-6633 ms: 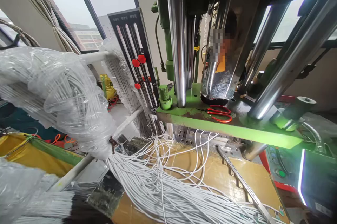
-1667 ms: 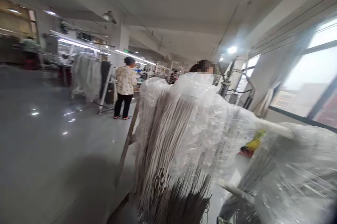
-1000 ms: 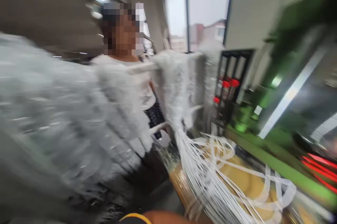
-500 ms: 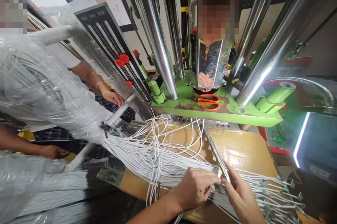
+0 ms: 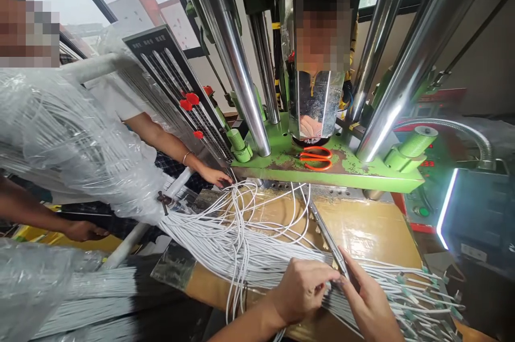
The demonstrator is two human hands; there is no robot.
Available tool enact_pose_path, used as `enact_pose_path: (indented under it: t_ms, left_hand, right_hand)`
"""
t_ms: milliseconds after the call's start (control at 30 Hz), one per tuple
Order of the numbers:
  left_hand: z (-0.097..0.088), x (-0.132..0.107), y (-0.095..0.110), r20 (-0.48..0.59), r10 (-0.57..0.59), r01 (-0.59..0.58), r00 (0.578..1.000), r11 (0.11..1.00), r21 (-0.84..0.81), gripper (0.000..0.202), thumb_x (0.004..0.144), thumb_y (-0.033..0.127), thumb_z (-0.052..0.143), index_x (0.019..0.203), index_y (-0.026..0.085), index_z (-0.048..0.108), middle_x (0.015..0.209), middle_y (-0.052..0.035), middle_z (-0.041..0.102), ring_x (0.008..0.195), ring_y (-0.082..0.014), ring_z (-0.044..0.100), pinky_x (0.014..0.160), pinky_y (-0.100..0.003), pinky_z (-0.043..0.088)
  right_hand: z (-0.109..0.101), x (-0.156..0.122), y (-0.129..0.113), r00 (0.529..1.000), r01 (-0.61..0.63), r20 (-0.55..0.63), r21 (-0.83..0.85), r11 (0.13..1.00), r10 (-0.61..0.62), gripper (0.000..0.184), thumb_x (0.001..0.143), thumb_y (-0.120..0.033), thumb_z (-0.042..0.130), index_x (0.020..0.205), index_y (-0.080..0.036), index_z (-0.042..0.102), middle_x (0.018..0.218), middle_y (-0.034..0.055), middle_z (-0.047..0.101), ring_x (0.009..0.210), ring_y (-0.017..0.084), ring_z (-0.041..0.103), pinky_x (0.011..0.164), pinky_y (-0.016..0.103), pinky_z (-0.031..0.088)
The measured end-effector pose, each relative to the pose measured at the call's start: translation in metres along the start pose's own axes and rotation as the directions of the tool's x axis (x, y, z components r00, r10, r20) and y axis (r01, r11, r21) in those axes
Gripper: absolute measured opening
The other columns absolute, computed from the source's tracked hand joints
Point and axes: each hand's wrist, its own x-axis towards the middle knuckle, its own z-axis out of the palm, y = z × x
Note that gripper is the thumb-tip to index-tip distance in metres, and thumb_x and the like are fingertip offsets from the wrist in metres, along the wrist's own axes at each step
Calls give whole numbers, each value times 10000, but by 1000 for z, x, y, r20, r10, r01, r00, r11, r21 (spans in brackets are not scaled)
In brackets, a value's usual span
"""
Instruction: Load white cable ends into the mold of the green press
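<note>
My left hand point(image 5: 300, 288) and right hand point(image 5: 368, 302) meet over the white cables point(image 5: 257, 251), so I can't tell which strands my fingertips pinch. My right wrist runs off the bottom edge. The cable ends point(image 5: 426, 299) near the surface's right corner are too small to make out.

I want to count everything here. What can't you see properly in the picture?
- Head view: left hand and right hand cover the white cables they pinch.
- Cable tips: too small.
- Plastic wrap hides another person's body.
- Scissors partly behind the shiny cylinder.
</note>
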Motion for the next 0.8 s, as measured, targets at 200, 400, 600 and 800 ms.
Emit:
enact_pose_path:
  t_ms: [200,400,600,800]
  left_hand:
    - [-7,-7,6,78,95,-104,992,986,131,329,833,95,458,1106,181,621,1079,-58,730,957,-145,695,857,-233,546]
    - [-2,-2,6,-18,120,-113,993,971,210,299,859,119,465,1112,188,609,1058,-48,734,890,-167,712,788,-260,565]
    - [-2,-4,5,-15,148,-141,989,962,233,298,881,116,438,1121,168,609,1069,-66,733,871,-172,713,761,-265,565]
    - [5,1,1,-32,-47,46,998,999,-7,328,802,79,487,1034,174,698,1018,-66,749,904,-177,705,830,-269,546]
  right_hand:
    - [-8,6,-13,996,-85,27,122,989,82,699,806,-515,494,1348,-75,543,1395,136,508,1309,293,473,1102,436,350]
    - [-5,7,-11,995,-94,-13,142,985,96,685,761,-508,545,1300,-88,594,1315,138,593,1270,317,513,1093,463,352]
    - [-3,6,-11,995,-101,19,126,987,100,739,784,-533,502,1322,-30,555,1355,166,557,1311,306,469,1112,427,339]
    - [-4,6,-14,997,-70,15,60,996,70,783,783,-510,476,1345,35,496,1396,208,505,1288,311,500,1074,406,407]
